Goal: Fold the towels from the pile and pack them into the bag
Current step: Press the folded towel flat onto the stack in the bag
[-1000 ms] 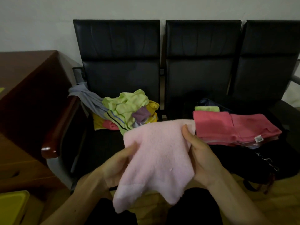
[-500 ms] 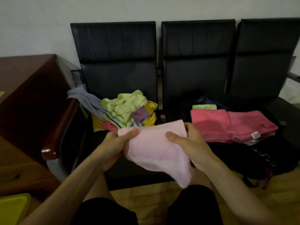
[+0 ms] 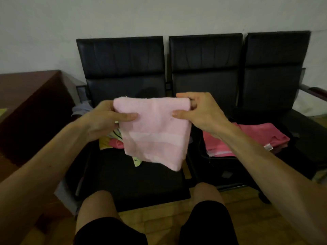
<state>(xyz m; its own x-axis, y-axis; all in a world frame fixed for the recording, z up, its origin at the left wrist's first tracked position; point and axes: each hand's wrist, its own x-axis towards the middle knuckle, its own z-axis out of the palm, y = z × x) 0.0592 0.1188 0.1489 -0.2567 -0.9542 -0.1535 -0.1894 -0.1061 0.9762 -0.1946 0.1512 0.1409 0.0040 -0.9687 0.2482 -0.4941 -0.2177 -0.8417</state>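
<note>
A pale pink towel [image 3: 155, 131] hangs folded in the air in front of the black seats. My left hand [image 3: 106, 119] grips its upper left edge, thumb on the front. My right hand [image 3: 198, 110] pinches its upper right corner. The towel hides most of the unfolded pile [image 3: 113, 142] on the left seat; only yellow, pink and green bits show. Folded deep pink towels [image 3: 265, 137] lie stacked on a dark bag [image 3: 300, 149] on the right seat.
A row of three black chairs [image 3: 205, 68] stands against the wall. A dark wooden desk [image 3: 30, 96] is at the left. My knees [image 3: 207, 193] are below, over a wooden floor.
Both hands have lifted the pink towel up and away from my lap. It went from a loose drape to a flat fold held by its top edge.
</note>
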